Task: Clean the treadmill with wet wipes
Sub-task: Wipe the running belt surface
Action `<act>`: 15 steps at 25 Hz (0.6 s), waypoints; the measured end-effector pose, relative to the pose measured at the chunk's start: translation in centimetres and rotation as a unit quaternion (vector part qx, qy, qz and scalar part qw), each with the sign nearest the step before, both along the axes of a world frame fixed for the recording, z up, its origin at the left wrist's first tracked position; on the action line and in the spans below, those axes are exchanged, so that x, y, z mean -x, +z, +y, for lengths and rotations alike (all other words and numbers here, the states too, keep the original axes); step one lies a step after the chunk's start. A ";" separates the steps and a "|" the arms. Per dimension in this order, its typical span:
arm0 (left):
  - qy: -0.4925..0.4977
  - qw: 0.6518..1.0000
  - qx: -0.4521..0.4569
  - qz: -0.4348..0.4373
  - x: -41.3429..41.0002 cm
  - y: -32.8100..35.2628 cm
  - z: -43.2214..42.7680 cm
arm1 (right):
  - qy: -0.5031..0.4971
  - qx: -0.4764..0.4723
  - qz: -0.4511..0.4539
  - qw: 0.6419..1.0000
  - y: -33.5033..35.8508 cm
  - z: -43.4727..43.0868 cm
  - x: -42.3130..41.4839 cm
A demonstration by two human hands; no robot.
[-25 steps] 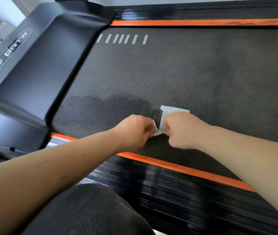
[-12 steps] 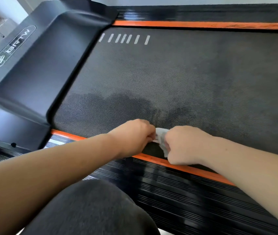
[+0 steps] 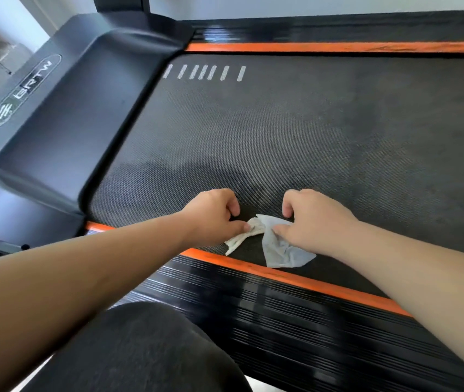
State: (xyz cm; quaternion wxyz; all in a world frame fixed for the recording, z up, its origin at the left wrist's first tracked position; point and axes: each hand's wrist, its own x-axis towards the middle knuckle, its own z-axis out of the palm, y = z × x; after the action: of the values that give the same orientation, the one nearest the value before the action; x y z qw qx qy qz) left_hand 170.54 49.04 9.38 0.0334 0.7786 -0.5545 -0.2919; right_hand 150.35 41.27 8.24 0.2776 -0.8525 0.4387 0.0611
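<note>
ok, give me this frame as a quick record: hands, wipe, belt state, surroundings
left hand: pinches the twisted left end of the wet wipe
right hand: pinches the wipe's right part, which spreads loose below the thumb
wipe state: crumpled, greyish marks
wipe position: at the belt near edge, beside the orange stripe; whether it touches the belt cannot be told
belt state: darker damp-looking patch beyond the hands
surroundings: motor cover at the belt's left end
</note>
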 end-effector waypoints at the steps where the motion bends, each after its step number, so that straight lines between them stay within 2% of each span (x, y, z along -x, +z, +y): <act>1: -0.014 1.000 0.001 0.009 0.5 -0.1 0.1 | 0.003 0.002 -0.011 1.000 -0.1 0.0 -0.1; 4: -0.051 0.998 0.011 0.034 1.5 0.3 0.2 | -0.008 0.012 -0.038 0.999 0.0 -0.4 -0.3; 6: 0.022 0.996 0.026 0.084 1.3 0.9 -0.3 | -0.060 0.004 -0.069 0.996 0.3 -1.0 -0.5; 9: 0.149 0.972 0.041 0.176 0.5 1.9 -1.4 | -0.145 -0.050 -0.112 0.982 0.5 -2.5 -0.7; 12: 0.162 0.960 0.019 0.229 0.3 2.6 -2.4 | -0.189 -0.121 -0.145 0.964 0.6 -3.4 -0.9; 15: 0.163 0.958 -0.008 0.235 0.1 2.4 -3.9 | -0.197 -0.126 -0.166 0.958 1.2 -4.6 -1.5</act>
State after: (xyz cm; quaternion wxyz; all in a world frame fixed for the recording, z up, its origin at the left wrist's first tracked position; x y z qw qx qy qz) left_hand 170.44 45.10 11.82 0.2035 0.7680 -0.3947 -0.4615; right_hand 151.80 36.64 9.41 0.4579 -0.7059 0.5341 -0.0824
